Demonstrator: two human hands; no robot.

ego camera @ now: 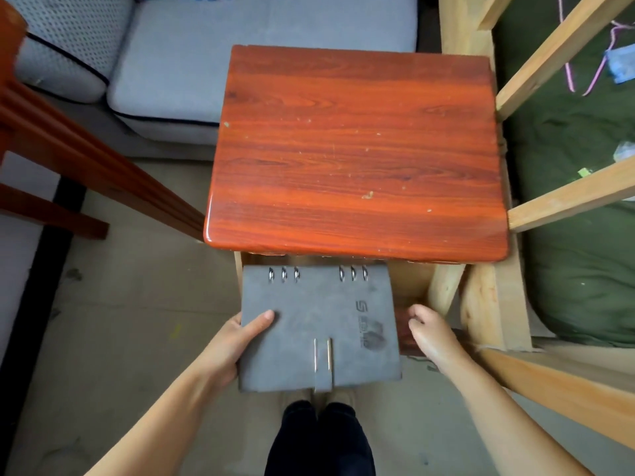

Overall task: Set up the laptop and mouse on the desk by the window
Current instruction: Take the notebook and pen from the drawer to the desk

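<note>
A small red-brown wooden desk (354, 149) stands in front of me with a bare top. Just below its front edge I hold a grey ring-binder notebook (319, 331) with metal rings and a strap clasp. My left hand (230, 345) grips its left edge, thumb on the cover. My right hand (433, 334) hovers beside the notebook's right edge with fingers loosely curled, holding nothing; whether it touches the cover I cannot tell. No laptop or mouse is in view.
A grey sofa (165, 63) stands behind the desk to the left. A pale wooden bed frame (536, 77) with a green mattress (577, 235) runs along the right. Red-brown furniture (68, 156) sits at left. My dark trouser legs (319, 441) stand on the concrete floor.
</note>
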